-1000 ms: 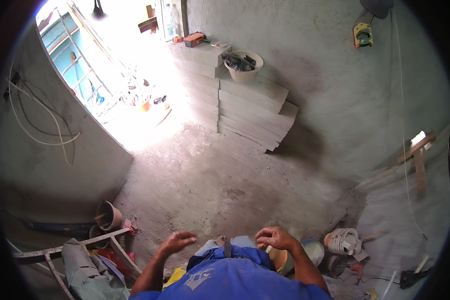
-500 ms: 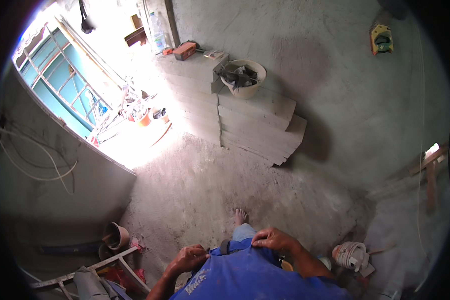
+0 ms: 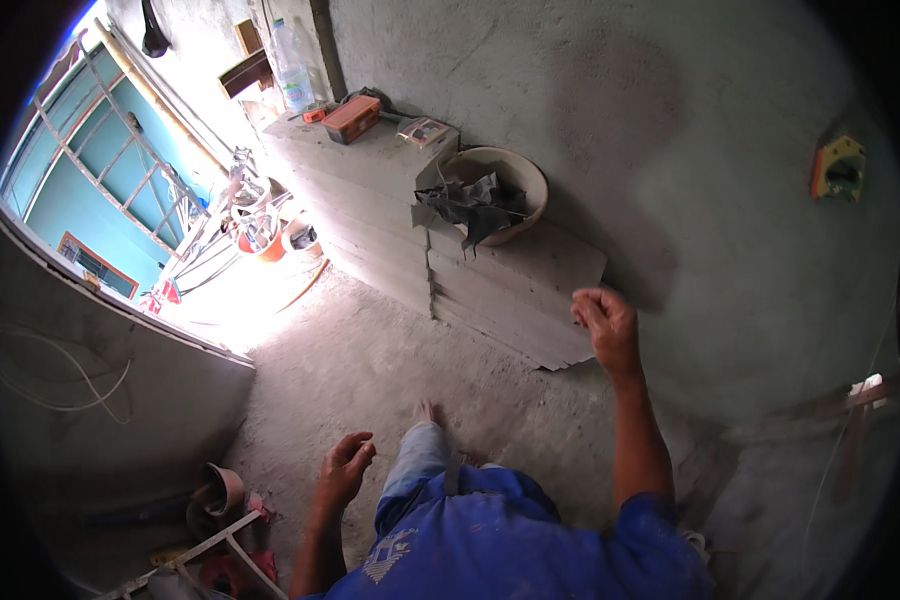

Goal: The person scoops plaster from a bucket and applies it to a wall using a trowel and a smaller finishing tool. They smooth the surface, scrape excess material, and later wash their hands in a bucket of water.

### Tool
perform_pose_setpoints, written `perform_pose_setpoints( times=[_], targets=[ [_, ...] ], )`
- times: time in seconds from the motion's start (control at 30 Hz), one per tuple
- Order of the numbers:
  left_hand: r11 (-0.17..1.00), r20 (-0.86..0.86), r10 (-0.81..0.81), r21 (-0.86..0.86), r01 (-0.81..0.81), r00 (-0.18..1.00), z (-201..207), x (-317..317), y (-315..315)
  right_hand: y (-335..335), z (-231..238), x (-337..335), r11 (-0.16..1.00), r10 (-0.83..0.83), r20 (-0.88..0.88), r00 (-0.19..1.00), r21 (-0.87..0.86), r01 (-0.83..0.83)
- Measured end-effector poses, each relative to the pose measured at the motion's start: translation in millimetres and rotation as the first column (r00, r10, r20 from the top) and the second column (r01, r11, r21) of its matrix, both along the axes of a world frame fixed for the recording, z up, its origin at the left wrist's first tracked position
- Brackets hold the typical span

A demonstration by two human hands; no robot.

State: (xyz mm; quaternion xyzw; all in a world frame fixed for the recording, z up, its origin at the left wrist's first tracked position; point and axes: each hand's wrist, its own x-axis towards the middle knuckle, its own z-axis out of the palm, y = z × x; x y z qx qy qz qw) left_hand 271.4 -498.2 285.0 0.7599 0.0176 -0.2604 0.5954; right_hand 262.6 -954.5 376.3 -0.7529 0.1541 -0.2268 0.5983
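Observation:
My right hand (image 3: 610, 325) is raised in front of the near end of the stacked grey blocks (image 3: 510, 295). Its fingers are drawn together; a small dark speck shows at the tips, too small to name. Lower down, my left hand (image 3: 348, 465) hangs beside my knee, fingers loosely bent and apart, with nothing seen in it. A pale bucket (image 3: 520, 215) on the stack holds crumpled dark scraps (image 3: 475, 210). Farther back on the stack lie an orange box (image 3: 352, 119) and a small flat packet (image 3: 423, 131).
A clear plastic bottle (image 3: 292, 70) stands near the bright doorway, with buckets (image 3: 260, 238) outside. On the right wall is a yellow-and-green handled tool (image 3: 838, 168). A white metal frame (image 3: 205, 545) and a pot (image 3: 228, 490) lie at lower left.
Both hands have let go of the blue shirt's hem. My right hand has swung up and forward toward the blocks; my left has dropped away to the side. My view has shifted closer to the stack.

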Motion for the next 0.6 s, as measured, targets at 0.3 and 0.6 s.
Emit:
perform_pose_setpoints(
  times=[0.3, 0.6],
  targets=[
    [0.984, 0.014, -0.173, -0.041, 0.174, 0.985, -25, 165, -100, -20, -8, 222, 0.882, 0.033, 0.061, 0.998, -0.472, 0.000],
    [0.956, 0.332, -0.255, -0.056, 0.289, 0.908, 23, 316, -237, -9, -27, 315, 0.468, 0.114, -0.415, 0.903, -0.779, -0.417]
  ],
)
